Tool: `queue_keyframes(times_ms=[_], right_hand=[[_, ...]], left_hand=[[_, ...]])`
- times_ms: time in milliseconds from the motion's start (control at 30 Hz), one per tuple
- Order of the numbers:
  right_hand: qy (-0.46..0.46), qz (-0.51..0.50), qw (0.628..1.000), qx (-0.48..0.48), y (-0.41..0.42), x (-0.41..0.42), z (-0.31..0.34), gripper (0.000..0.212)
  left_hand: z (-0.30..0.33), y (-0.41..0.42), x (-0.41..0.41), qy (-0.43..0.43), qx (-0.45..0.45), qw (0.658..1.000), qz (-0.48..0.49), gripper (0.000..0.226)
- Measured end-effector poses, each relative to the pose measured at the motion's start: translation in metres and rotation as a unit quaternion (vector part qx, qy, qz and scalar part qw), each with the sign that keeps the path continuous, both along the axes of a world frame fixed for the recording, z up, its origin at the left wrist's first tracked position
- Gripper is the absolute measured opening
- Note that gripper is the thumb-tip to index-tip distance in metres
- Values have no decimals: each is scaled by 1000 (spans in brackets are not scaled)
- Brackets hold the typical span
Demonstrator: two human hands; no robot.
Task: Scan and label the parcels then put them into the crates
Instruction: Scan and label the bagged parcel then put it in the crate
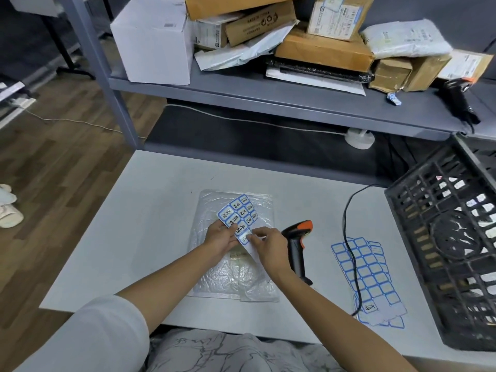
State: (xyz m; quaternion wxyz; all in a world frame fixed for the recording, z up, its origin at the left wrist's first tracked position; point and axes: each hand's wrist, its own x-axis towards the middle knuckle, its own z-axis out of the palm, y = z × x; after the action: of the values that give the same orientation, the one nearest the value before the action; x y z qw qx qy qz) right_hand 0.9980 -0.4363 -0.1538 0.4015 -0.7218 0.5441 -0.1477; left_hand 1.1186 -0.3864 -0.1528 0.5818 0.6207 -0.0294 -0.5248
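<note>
Left hand (220, 238) grips the label sheet (239, 217) by its lower left edge; right hand (269, 245) pinches a sticker at the sheet's bottom corner. Sheet's long axis tilts up and right, above one clear plastic parcel (233, 264) lying lengthwise at table (128, 224) centre. Bare tabletop lies left. One scanner (298, 249) lies just right; two spent sheets (369, 280) beside one black crate (451, 253) at the right edge.

My white table (134, 224) carries a clear plastic parcel (214, 277) at its middle, the black-and-orange scanner (296, 248) just beside it, loose blue-bordered label sheets (370, 280) (the scanner's cable crosses them) and a black crate (442, 251). The grey shelf (241, 89) behind bears piled boxes and mailers (322, 44).
</note>
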Motion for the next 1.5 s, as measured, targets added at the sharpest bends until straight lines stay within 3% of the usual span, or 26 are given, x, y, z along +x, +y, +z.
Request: queue_keyframes(times_ms=[200, 533, 767, 933, 1167, 1367, 1500], right_hand=[[-43, -19, 999, 8, 0, 1, -3, 8], [-94, 18, 995, 42, 0, 0, 6, 11], [-201, -103, 965, 132, -17, -9, 4, 14], [-178, -143, 963, 144, -33, -16, -4, 6], [-89, -123, 974, 166, -37, -8, -30, 6], [-48, -117, 984, 128, -47, 12, -38, 17], [18, -82, 992, 98, -54, 24, -42, 9]], left_hand=[[4, 2, -1, 4, -7, 1000, -1, 23], [-6, 4, 11, -85, 63, 994, 18, 13], [-7, 18, 32, -112, 92, 987, 72, 20], [-21, 38, 60, -147, 132, 975, 99, 35], [-20, 55, 80, -211, 170, 960, 77, 33], [-20, 62, 83, -190, 137, 971, 46, 35], [-22, 63, 81, -180, 129, 974, 38, 39]])
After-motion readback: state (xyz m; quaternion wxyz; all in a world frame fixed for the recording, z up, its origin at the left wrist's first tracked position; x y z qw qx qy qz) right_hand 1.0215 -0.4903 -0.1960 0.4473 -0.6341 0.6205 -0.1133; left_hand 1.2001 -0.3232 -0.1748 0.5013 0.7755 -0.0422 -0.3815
